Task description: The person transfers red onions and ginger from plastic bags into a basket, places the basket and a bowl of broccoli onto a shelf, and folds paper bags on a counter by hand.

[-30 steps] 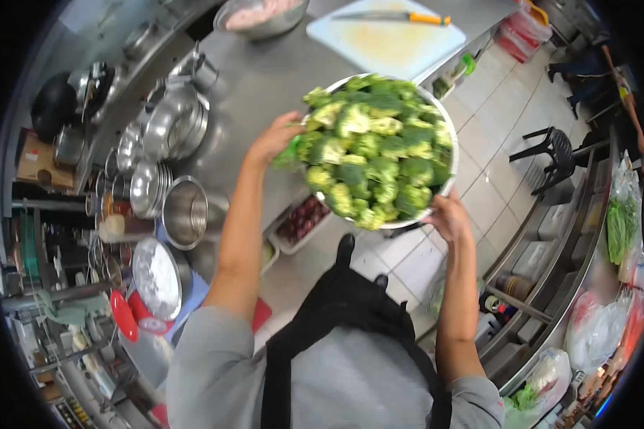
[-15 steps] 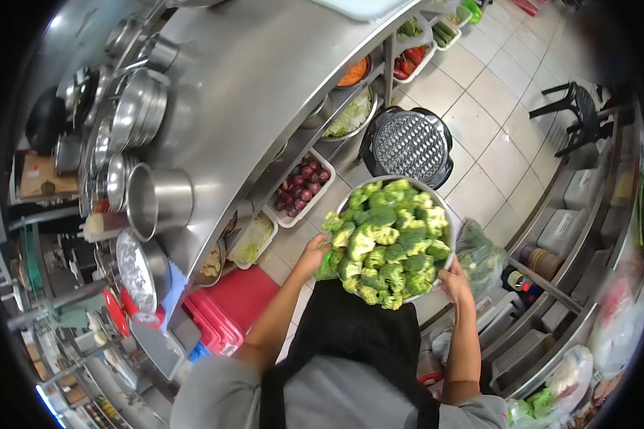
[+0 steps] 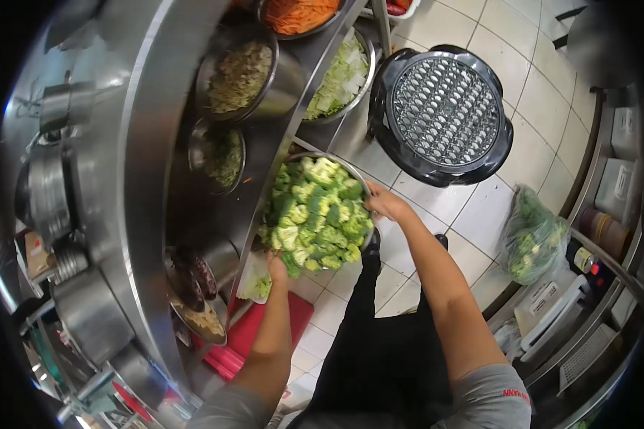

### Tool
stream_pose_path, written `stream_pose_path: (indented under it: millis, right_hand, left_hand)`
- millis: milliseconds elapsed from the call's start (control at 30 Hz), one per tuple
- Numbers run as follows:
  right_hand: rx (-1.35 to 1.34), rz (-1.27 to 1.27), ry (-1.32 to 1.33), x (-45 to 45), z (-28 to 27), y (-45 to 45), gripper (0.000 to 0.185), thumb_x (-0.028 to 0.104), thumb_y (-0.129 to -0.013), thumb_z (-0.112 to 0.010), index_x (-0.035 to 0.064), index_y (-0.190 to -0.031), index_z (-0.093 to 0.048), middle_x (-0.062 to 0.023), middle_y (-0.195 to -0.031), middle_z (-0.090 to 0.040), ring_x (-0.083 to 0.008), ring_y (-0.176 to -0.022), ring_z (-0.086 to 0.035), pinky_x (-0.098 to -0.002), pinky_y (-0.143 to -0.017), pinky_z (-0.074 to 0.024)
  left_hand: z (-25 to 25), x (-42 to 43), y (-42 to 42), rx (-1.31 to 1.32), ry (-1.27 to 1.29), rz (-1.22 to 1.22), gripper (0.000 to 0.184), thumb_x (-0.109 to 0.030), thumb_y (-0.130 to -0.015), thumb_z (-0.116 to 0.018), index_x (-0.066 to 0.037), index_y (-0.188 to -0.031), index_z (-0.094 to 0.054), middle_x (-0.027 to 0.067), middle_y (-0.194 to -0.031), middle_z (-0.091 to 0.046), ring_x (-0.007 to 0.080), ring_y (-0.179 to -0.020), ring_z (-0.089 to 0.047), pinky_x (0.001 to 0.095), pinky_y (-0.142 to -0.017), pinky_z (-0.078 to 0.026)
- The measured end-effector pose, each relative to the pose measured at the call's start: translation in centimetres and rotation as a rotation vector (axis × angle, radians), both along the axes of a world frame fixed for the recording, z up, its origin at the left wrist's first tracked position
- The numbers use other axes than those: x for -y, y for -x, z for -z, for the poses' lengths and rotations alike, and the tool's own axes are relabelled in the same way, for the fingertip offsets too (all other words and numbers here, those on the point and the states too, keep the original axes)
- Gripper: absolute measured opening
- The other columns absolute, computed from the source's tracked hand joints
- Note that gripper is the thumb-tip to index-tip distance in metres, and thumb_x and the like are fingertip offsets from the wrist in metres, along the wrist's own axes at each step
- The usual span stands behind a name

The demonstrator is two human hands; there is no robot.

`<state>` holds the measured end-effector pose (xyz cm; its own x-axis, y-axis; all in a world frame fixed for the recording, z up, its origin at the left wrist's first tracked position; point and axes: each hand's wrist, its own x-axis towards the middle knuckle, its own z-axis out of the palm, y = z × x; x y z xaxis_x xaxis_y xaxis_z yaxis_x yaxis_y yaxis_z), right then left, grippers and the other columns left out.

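Note:
A round metal bowl is heaped with green broccoli florets. I hold it between both hands, low beside the under-counter shelf. My left hand grips the near left side, its fingers partly hidden by the bowl and florets. My right hand is closed on the right rim. The bowl's left side is at the shelf's edge; whether it rests on anything there is hidden. Just below it sits a white container of pale shredded greens.
On the shelf stand a bowl of carrot strips, a deep pot and a smaller bowl of greens. Chopped cabbage fills another bowl. A black stool, bagged broccoli and a red bin are nearby.
Both hands have carried the bowl of broccoli leftward to the shelf side. My view has dropped and turned, so the shelf under the counter shows more.

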<state>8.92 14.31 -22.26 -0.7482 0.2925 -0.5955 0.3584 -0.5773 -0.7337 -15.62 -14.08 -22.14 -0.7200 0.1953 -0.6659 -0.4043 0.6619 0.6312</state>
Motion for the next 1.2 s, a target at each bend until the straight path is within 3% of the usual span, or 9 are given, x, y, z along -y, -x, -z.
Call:
stream_pose_path:
  millis: [267, 433, 500, 533, 633, 867, 967, 1100, 1200]
  right_hand:
    - [-0.003, 0.101, -0.054, -2.0, 1.8, 9.0, 0.063, 0.006, -0.075, -0.050, 0.0170, -0.135, -0.038, -0.0099, -0.093, -0.062, -0.0188, -0.067, -0.059, -0.0289, -0.058, -0.0517]
    - [-0.024, 0.229, 0.145, 0.5, 2.5, 7.3, 0.061, 0.025, -0.081, -0.053, 0.0189, -0.139, -0.033, -0.0163, -0.121, -0.050, -0.0255, -0.105, -0.052, -0.0433, -0.083, -0.0472]
    - [0.199, 0.721, 0.560, 4.0, 4.1, 6.5, 0.071, 0.049, -0.085, -0.049, 0.0160, -0.142, -0.023, -0.0155, -0.138, -0.034, -0.0295, -0.128, -0.032, -0.0511, -0.100, -0.0294]
    - [0.176, 0.726, 0.712, 5.8, 4.3, 6.8, 0.087, 0.066, -0.081, -0.043, 0.0111, -0.143, -0.016, -0.0138, -0.144, -0.025, -0.0303, -0.134, -0.021, -0.0520, -0.105, -0.0187]
    - [-0.205, 0.758, 0.971, 8.6, 4.6, 8.9, 0.089, 0.069, -0.080, -0.041, 0.0071, -0.141, -0.022, -0.0139, -0.143, -0.028, -0.0276, -0.132, -0.027, -0.0473, -0.104, -0.0251]
    - [-0.217, 0.696, 0.769, 8.2, 5.4, 9.9, 0.091, 0.074, -0.078, -0.037, 0.0044, -0.137, -0.031, -0.0105, -0.137, -0.039, -0.0234, -0.117, -0.044, -0.0325, -0.095, -0.0366]
    - [-0.191, 0.581, 0.925, 7.4, 6.3, 10.1, 0.094, 0.076, -0.078, -0.029, 0.0062, -0.141, -0.024, -0.0111, -0.146, -0.023, -0.0262, -0.134, -0.021, -0.0449, -0.108, -0.0151]
    - [0.036, 0.514, 0.672, 6.4, 4.5, 8.6, 0.095, 0.076, -0.079, -0.024, 0.0069, -0.143, -0.013, -0.0124, -0.149, -0.011, -0.0253, -0.139, -0.003, -0.0475, -0.109, -0.0061]
    - [0.085, 0.548, 0.228, 10.5, 10.9, 5.9, 0.082, 0.067, -0.083, -0.036, 0.0092, -0.140, -0.026, -0.0120, -0.142, -0.028, -0.0265, -0.131, -0.025, -0.0461, -0.104, -0.0218]
  left_hand:
    - [-0.6, -4.6, 4.4, -0.034, -0.231, -0.189, 0.032, -0.011, -0.087, -0.045, 0.000, -0.118, -0.051, 0.0078, -0.114, -0.055, 0.0219, -0.096, -0.056, 0.0316, -0.079, -0.047]
    - [0.5, -3.2, 5.2, 0.023, -0.287, -0.277, 0.032, -0.015, -0.090, -0.040, 0.000, -0.115, -0.053, 0.0070, -0.110, -0.057, 0.0207, -0.096, -0.056, 0.0302, -0.083, -0.046]
    - [-0.4, -4.0, 4.6, 0.079, -0.273, -0.184, 0.032, -0.016, -0.091, -0.040, 0.000, -0.114, -0.053, 0.0069, -0.110, -0.057, 0.0202, -0.096, -0.056, 0.0298, -0.082, -0.045]
    - [-0.2, -4.1, 4.5, 0.086, -0.272, -0.180, 0.032, -0.016, -0.091, -0.040, 0.000, -0.114, -0.053, 0.0069, -0.110, -0.057, 0.0202, -0.096, -0.056, 0.0298, -0.082, -0.045]
    - [0.6, -3.3, 5.5, 0.074, -0.312, -0.134, 0.031, -0.016, -0.091, -0.040, -0.001, -0.115, -0.054, 0.0064, -0.111, -0.056, 0.0194, -0.097, -0.055, 0.0292, -0.082, -0.045]
    - [3.2, -2.2, 7.7, 0.058, -0.367, -0.157, 0.036, -0.024, -0.093, -0.036, -0.002, -0.118, -0.050, 0.0093, -0.114, -0.054, 0.0229, -0.102, -0.054, 0.0338, -0.085, -0.045]
    - [10.0, 4.2, 14.6, 0.019, -0.344, -0.111, 0.039, -0.027, -0.093, -0.036, -0.002, -0.120, -0.049, 0.0099, -0.118, -0.052, 0.0227, -0.106, -0.052, 0.0342, -0.089, -0.044]
    - [6.7, 2.9, 11.3, -0.038, -0.296, -0.241, 0.041, -0.029, -0.093, -0.035, -0.002, -0.122, -0.047, 0.0097, -0.123, -0.049, 0.0227, -0.110, -0.050, 0.0327, -0.092, -0.042]
    - [1.9, 1.7, 4.4, 0.008, -0.318, -0.511, 0.033, -0.026, -0.087, -0.049, -0.001, -0.107, -0.058, 0.0097, -0.102, -0.060, 0.0208, -0.088, -0.059, 0.0325, -0.075, -0.049]
